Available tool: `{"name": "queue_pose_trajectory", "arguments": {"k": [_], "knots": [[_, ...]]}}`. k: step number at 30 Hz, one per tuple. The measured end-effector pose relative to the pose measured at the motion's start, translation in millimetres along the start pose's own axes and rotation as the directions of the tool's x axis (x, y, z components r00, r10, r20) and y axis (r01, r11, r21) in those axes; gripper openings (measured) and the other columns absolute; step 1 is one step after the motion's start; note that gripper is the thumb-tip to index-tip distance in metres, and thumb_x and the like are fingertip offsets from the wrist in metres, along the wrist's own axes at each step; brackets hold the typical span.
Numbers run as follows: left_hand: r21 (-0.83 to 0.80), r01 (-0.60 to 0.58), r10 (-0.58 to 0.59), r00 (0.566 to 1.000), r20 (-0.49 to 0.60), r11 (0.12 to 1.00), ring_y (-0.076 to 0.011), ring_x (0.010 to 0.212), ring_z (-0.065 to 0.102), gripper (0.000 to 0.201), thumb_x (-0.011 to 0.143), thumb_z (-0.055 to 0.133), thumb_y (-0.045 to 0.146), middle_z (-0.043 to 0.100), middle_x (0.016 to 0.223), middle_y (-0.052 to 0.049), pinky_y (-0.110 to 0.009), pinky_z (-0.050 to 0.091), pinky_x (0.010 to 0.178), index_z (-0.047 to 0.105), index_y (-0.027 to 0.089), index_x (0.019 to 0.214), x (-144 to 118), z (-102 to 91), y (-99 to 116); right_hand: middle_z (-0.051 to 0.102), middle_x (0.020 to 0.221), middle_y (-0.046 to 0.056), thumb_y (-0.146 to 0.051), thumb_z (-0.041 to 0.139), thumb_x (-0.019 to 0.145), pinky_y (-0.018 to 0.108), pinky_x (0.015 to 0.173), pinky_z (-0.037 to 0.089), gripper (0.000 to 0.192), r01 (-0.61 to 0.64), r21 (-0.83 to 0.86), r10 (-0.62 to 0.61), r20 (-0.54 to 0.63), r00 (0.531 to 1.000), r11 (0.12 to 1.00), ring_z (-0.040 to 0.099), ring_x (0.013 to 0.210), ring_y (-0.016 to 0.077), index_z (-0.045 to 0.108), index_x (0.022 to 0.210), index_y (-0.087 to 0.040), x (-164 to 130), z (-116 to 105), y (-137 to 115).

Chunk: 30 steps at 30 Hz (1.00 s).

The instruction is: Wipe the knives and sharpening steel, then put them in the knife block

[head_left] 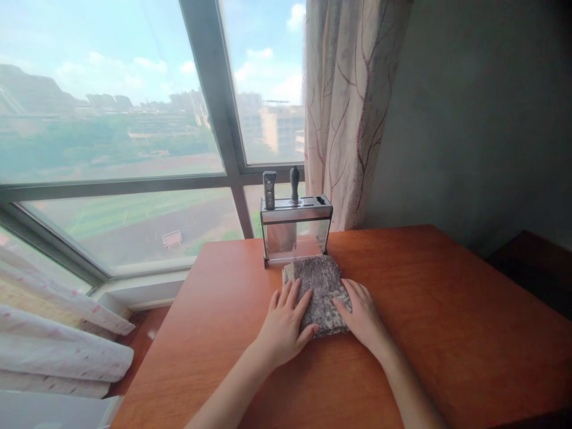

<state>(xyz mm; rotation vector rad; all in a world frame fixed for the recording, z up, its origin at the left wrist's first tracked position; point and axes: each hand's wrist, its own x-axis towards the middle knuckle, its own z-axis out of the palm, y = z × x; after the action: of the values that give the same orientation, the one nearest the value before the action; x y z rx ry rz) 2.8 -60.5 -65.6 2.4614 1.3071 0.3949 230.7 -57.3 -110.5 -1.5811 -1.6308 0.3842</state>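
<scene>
Head view: the folded grey cloth [320,290] lies flat on the table [447,333], just in front of the knife rack [296,229] at 12 o'clock. Its long axis runs 12 to 6 o'clock. The left hand [286,325] and right hand [361,316] rest spread flat on its near corners, gripping nothing. Recommended: press evenly with both palms, keeping the edges aligned.

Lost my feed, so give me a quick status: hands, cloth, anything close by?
Left hand and right hand flat on folded grey cloth, one each side. Cloth lies on wooden table. Knife rack right behind cloth.
</scene>
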Motion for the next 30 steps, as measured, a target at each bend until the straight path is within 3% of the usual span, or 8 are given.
{"name": "queue_pose_trajectory", "arguments": {"k": [6,15,19,24,30], "knots": [[0.002,0.021,-0.021,0.999,-0.026,1.0,-0.0369,0.143,0.012,0.066,0.087,0.047,0.054,0.019,0.157,-0.013,-0.058,0.013,0.113,0.033,0.027,0.146,-0.7,4.5,0.8,0.063,0.121,0.01,-0.037,0.062,0.077,0.051,0.102,0.038,0.049,-0.112,0.189,0.116,-0.009,0.993,0.975,0.053,0.116,0.0329,0.057,0.124,-0.025,0.2,-0.8,-2.0],[-0.059,-0.028,0.027,0.999,-0.019,0.998,-0.0373,0.143,0.013,0.067,0.086,0.047,0.056,0.02,0.156,-0.014,-0.057,0.014,0.113,0.035,0.026,0.145,2.7,5.4,4.1,0.066,0.113,0.01,-0.028,0.053,0.077,0.044,0.094,0.046,0.048,-0.186,0.176,0.193,-0.022,0.981,0.967,0.061,0.105,0.0276,0.057,0.124,-0.022,3.2,-8.0,2.7],[-0.098,-0.113,0.115,0.993,0.009,0.989,-0.0371,0.142,0.016,0.061,0.089,0.044,0.052,0.024,0.155,-0.013,-0.057,0.015,0.112,0.037,0.028,0.144,13.4,7.4,16.0,0.068,0.108,0.01,-0.028,0.054,0.074,0.044,0.092,0.046,0.047,-0.237,0.152,0.248,-0.062,0.967,0.96,0.063,0.101,0.028,0.06,0.12,-0.021,5.2,-24.7,26.4],[-0.058,-0.214,0.215,0.977,0.015,0.975,-0.0396,0.14,0.021,0.062,0.086,0.048,0.05,0.029,0.152,-0.016,-0.059,0.018,0.11,0.038,0.025,0.143,37.7,23.2,43.3,0.069,0.107,0.012,-0.034,0.052,0.076,0.042,0.088,0.048,0.05,-0.285,0.094,0.292,-0.066,0.954,0.954,0.065,0.094,0.0267,0.057,0.123,-0.018,3.6,-55.0,75.7],[-0.012,-0.24,0.24,0.97,-0.04,0.971,-0.0375,0.138,0.026,0.06,0.085,0.049,0.052,0.033,0.15,-0.015,-0.058,0.023,0.108,0.042,0.026,0.138,62.1,43.9,62.2,0.068,0.107,0.012,-0.036,0.049,0.076,0.038,0.088,0.048,0.05,-0.331,-0.013,0.328,-0.117,0.938,0.943,0.065,0.098,0.026,0.058,0.121,-0.016,3.8,-71.5,106.5]]}}
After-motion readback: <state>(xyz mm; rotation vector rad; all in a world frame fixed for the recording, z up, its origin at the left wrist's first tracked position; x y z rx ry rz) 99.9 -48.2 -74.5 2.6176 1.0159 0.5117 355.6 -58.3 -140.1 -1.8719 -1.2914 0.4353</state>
